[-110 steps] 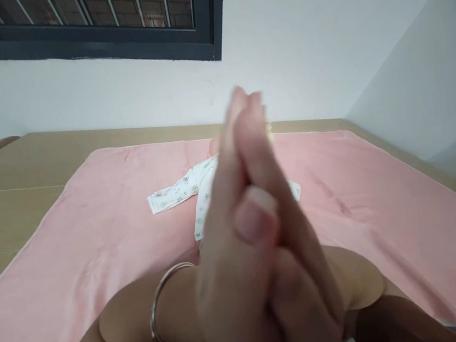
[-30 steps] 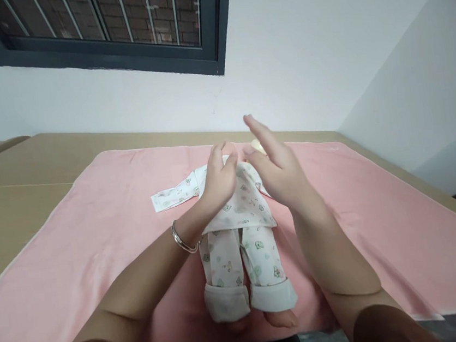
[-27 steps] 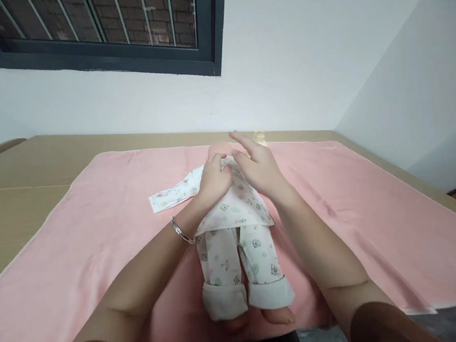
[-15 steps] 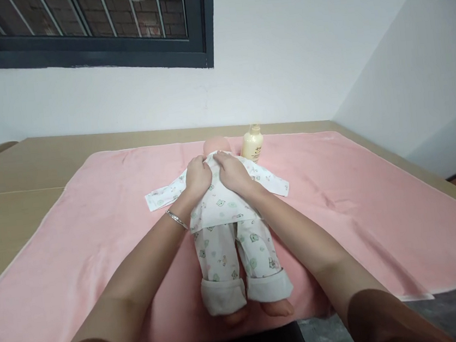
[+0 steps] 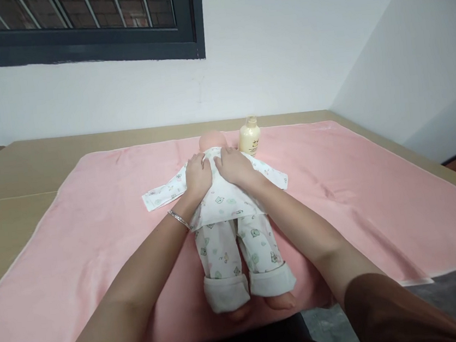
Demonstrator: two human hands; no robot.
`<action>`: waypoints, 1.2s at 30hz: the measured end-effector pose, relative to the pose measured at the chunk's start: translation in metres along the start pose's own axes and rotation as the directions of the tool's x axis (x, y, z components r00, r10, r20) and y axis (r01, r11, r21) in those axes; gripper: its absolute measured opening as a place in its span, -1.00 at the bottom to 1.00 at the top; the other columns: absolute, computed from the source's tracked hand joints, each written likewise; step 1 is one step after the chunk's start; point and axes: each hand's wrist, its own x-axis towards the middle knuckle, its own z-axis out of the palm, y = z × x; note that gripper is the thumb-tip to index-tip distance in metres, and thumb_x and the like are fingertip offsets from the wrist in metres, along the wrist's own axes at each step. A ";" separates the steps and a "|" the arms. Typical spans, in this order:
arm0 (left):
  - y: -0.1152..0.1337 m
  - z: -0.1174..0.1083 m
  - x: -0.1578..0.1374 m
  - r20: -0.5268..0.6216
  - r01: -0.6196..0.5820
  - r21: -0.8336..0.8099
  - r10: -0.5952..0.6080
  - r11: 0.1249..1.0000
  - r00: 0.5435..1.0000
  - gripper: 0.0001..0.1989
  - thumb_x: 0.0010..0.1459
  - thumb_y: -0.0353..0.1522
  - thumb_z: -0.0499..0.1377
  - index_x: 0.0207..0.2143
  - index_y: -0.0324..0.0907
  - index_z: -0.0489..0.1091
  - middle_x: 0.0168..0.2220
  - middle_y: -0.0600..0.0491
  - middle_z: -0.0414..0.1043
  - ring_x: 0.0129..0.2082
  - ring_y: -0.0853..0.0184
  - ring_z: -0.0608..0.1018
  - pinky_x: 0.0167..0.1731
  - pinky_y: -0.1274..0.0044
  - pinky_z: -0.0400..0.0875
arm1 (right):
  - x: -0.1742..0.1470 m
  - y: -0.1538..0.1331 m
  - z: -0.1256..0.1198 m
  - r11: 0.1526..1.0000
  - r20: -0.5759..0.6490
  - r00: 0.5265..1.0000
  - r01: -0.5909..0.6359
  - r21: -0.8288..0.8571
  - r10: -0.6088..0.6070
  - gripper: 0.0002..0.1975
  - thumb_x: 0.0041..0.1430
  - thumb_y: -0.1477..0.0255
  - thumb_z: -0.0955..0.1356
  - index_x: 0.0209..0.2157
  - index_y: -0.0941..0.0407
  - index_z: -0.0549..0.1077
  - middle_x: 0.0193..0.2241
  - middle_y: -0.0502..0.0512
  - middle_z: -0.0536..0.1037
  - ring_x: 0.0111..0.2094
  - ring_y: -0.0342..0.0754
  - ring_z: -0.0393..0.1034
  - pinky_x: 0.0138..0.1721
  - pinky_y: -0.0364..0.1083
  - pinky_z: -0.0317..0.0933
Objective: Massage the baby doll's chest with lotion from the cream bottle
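A baby doll (image 5: pixel 213 140) lies stretched out with its head away from me; its face does not show. It wears a white printed top (image 5: pixel 220 205) and matching trousers (image 5: pixel 220 251) with turned-up cuffs. My left hand (image 5: pixel 199 175) rests flat on the left side of the doll's upper body, thumb toward the middle. On the other side my right hand (image 5: pixel 235 165) lies flat on the top near the shoulder. Both hands are open, and a strip of cloth shows between the thumbs. The sleeves spread out to either side.
Under the doll a pink blanket (image 5: pixel 104 207) covers much of the wooden table (image 5: pixel 10 179). A cream-coloured bottle (image 5: pixel 249 136) stands beyond the right shoulder, close to the doll's head. Behind the table rises a white wall (image 5: pixel 272 50) with a dark-framed window (image 5: pixel 115 46).
My hands have moved slightly apart, from near the middle of the collar toward the shoulders, with the fingers flatter on the cloth. The view has shifted a little.
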 end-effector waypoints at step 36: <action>0.001 -0.001 0.003 0.028 -0.026 0.162 0.021 0.986 0.999 -0.57 0.30 -0.41 -0.10 0.06 -0.28 0.45 0.11 -0.15 0.50 0.16 0.13 0.48 0.25 0.32 0.29 | -0.010 -0.017 -0.005 0.985 0.026 0.995 -0.090 -0.148 0.095 -0.47 0.47 0.34 0.09 0.20 0.49 0.29 0.17 0.58 0.38 0.22 0.32 0.25 0.21 0.13 0.10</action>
